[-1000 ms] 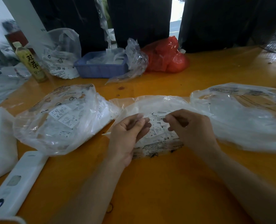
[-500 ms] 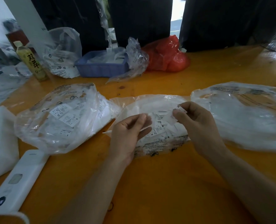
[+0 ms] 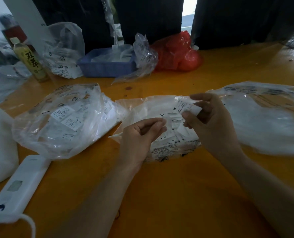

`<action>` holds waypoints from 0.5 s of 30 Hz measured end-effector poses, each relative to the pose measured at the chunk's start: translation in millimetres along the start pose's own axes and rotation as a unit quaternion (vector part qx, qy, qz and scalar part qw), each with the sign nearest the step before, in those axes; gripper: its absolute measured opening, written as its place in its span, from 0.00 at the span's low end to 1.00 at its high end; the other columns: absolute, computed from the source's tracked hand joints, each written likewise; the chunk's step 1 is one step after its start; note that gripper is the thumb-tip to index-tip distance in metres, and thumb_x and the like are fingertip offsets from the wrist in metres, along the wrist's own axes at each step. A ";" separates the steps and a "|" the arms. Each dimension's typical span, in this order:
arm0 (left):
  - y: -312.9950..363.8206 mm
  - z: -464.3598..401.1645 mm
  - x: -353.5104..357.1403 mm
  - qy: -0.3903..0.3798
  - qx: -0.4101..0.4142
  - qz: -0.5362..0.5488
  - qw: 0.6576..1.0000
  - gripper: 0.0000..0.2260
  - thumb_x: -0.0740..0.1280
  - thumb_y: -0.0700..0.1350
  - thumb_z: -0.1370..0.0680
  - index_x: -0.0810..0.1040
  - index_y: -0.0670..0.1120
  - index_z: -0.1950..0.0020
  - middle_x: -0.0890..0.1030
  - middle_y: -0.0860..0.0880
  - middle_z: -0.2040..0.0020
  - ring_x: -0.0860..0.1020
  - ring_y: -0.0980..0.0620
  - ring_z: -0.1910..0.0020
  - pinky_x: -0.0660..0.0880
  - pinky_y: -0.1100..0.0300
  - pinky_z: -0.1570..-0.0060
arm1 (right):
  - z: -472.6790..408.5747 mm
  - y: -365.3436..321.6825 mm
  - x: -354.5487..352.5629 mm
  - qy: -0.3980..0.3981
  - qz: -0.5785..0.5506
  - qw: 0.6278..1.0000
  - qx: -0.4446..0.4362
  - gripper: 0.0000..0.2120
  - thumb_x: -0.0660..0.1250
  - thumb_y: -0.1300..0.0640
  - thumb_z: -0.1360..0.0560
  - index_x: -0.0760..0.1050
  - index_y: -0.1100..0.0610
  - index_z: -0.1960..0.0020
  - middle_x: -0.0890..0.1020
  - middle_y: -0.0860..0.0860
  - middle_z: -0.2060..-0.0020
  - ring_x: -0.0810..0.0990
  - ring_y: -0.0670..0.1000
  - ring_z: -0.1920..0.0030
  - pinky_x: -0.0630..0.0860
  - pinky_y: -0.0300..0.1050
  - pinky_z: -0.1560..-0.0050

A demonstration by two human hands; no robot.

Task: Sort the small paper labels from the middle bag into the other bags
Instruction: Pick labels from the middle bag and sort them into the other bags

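Three crinkled clear bags; right hand (image 3: 210, 121) pinches thin paper label (image 3: 185, 107); left hand (image 3: 139, 134) fingers loosely curled, holding nothing.

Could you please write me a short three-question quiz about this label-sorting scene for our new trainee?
1. True or false: the right hand pinches a paper label.
2. The blue tray stands beside: A) a red bag B) a kettle C) a laptop.
3. Which hand rests curled on the middle bag?

Key: 1 true; 2 A; 3 the left hand.
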State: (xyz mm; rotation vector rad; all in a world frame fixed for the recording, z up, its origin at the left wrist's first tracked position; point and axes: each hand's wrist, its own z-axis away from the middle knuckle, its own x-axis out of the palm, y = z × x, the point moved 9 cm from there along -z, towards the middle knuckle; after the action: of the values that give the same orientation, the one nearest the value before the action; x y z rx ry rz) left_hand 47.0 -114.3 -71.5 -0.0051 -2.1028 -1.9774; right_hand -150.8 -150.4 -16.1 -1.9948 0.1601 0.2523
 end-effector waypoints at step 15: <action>5.2 4.4 5.5 -0.021 0.035 -0.125 0.991 0.08 0.75 0.47 0.22 0.88 0.52 0.43 0.89 0.54 0.47 0.87 0.54 0.45 0.82 0.56 0.39 | 3.3 -25.6 4.4 -0.026 0.167 0.974 -0.152 0.06 0.67 0.62 0.19 0.80 0.56 0.43 0.80 0.42 0.56 0.81 0.45 0.56 0.77 0.35 0.53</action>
State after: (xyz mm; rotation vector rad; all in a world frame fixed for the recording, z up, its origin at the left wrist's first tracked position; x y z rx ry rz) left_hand 41.9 -110.5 -65.6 0.2427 -2.2944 -2.0530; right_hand -141.1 -136.7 3.9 -2.2568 0.4473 0.5731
